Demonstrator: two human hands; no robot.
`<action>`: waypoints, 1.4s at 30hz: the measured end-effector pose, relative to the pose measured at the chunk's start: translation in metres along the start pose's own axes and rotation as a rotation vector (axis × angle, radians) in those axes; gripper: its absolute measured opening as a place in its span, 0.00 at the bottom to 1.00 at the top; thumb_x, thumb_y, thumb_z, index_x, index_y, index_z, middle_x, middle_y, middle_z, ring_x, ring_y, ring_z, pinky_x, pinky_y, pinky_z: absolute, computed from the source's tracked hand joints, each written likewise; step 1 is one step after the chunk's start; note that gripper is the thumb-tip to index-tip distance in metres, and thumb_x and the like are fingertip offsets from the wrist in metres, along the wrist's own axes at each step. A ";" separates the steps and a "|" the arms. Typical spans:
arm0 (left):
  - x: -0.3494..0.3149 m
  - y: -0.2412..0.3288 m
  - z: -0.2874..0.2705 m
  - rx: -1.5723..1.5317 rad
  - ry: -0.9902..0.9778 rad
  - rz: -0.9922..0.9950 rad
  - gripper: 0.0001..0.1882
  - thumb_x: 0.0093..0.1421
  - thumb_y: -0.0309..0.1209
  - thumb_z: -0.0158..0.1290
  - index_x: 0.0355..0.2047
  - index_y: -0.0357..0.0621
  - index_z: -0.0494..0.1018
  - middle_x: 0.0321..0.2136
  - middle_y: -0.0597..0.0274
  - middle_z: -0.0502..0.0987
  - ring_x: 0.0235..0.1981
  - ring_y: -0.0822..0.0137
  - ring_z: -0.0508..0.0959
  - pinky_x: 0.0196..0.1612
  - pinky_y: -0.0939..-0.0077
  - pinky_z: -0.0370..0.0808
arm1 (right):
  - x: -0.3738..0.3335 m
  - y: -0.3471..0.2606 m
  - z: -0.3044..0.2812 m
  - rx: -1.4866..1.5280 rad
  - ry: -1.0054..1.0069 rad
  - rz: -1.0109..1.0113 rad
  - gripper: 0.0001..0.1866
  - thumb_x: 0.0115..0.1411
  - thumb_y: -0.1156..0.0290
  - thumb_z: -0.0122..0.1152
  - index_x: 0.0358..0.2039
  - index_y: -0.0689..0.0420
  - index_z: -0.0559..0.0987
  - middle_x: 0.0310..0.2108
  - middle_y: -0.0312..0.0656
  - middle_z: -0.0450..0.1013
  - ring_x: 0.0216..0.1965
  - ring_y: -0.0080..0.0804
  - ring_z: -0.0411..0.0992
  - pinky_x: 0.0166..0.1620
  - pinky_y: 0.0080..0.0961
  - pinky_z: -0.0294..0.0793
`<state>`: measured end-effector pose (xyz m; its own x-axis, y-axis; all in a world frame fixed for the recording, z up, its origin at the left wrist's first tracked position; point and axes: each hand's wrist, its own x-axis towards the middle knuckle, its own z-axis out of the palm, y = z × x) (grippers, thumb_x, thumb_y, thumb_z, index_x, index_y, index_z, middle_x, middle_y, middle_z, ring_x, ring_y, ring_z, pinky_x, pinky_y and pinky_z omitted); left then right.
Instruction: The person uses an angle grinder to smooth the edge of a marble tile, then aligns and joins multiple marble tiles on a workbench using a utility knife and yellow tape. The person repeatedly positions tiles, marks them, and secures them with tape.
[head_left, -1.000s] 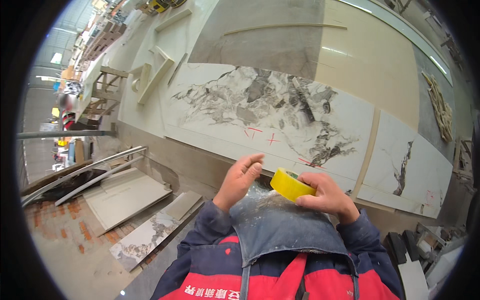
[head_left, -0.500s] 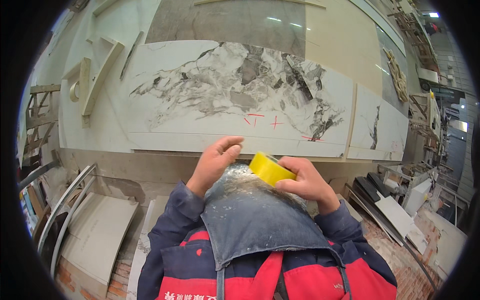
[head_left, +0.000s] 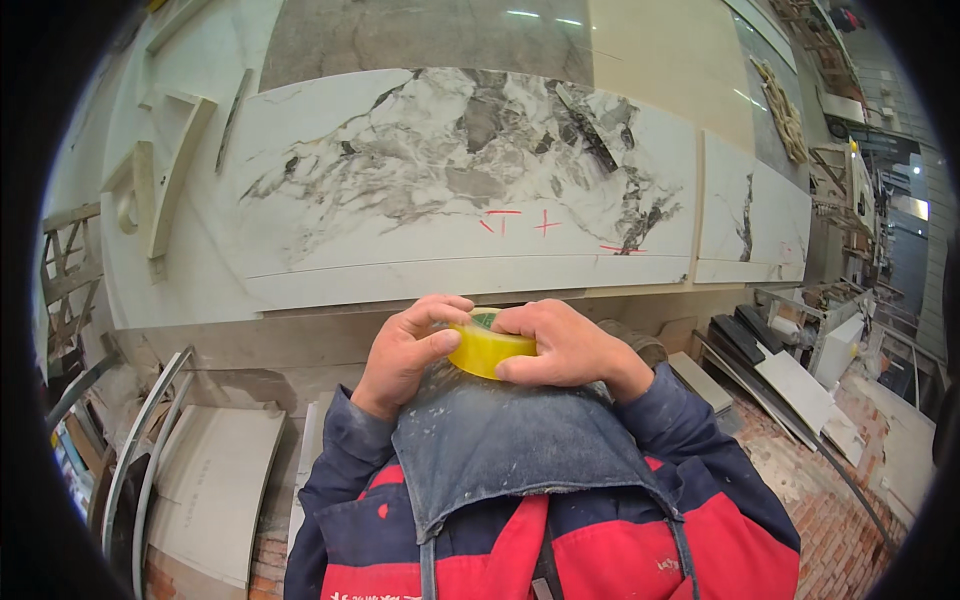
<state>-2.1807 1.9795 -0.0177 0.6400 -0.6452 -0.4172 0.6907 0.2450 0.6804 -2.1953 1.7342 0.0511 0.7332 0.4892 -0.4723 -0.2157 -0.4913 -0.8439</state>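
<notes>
A wide roll of yellow tape (head_left: 480,353) is held before my apron, close to the near edge of the worktable. My right hand (head_left: 562,343) grips its right side, thumb on the outer face and fingers at the top rim. On the other side my left hand (head_left: 412,352) has its thumb and fingers closed on the roll's left edge. Beyond both hands lies a white marble-patterned slab (head_left: 450,180) with grey and dark veins. Red marks (head_left: 503,217) are drawn near its front side.
A dark narrow strip (head_left: 588,130) rests on the slab. Pale angled pieces (head_left: 180,180) lie to the left, and a coil of rope (head_left: 780,110) at the far right. Boards (head_left: 215,490) lean below left beside curved metal rails (head_left: 135,450). More panels (head_left: 810,390) stand at lower right.
The tape roll has moved left and slightly down in my right hand. My left hand, apart from it before, has come down and closed on the roll.
</notes>
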 end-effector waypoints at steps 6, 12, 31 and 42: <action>-0.002 0.007 0.016 0.195 0.308 0.138 0.05 0.59 0.22 0.61 0.35 0.34 0.83 0.44 0.58 0.78 0.46 0.69 0.77 0.50 0.76 0.74 | 0.003 -0.008 -0.005 -0.023 0.028 0.063 0.20 0.53 0.56 0.65 0.33 0.63 0.78 0.25 0.47 0.71 0.26 0.39 0.70 0.33 0.32 0.69; -0.019 0.022 0.010 0.244 0.623 0.198 0.03 0.61 0.23 0.61 0.34 0.35 0.82 0.29 0.64 0.80 0.33 0.74 0.77 0.40 0.80 0.75 | 0.014 -0.026 -0.011 0.018 0.054 0.196 0.23 0.55 0.52 0.68 0.34 0.63 0.79 0.27 0.51 0.74 0.29 0.45 0.73 0.35 0.38 0.71; -0.051 0.073 -0.299 0.688 1.181 0.034 0.10 0.59 0.29 0.63 0.36 0.33 0.82 0.25 0.68 0.79 0.23 0.79 0.72 0.23 0.82 0.67 | -0.154 0.180 -0.159 -0.892 0.429 0.868 0.29 0.53 0.47 0.70 0.22 0.68 0.81 0.24 0.63 0.75 0.28 0.61 0.76 0.35 0.49 0.74; -0.045 0.067 -0.295 0.720 1.169 0.023 0.11 0.57 0.29 0.63 0.36 0.32 0.83 0.30 0.59 0.84 0.30 0.72 0.79 0.36 0.76 0.76 | -0.151 0.196 -0.148 -0.980 0.465 0.875 0.32 0.56 0.43 0.65 0.22 0.67 0.81 0.26 0.63 0.76 0.32 0.63 0.75 0.37 0.53 0.73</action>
<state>-2.0639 2.2387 -0.1305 0.8049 0.4215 -0.4177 0.5801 -0.4108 0.7034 -2.2526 1.4577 -0.0055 0.7824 -0.4223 -0.4577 -0.3177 -0.9028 0.2899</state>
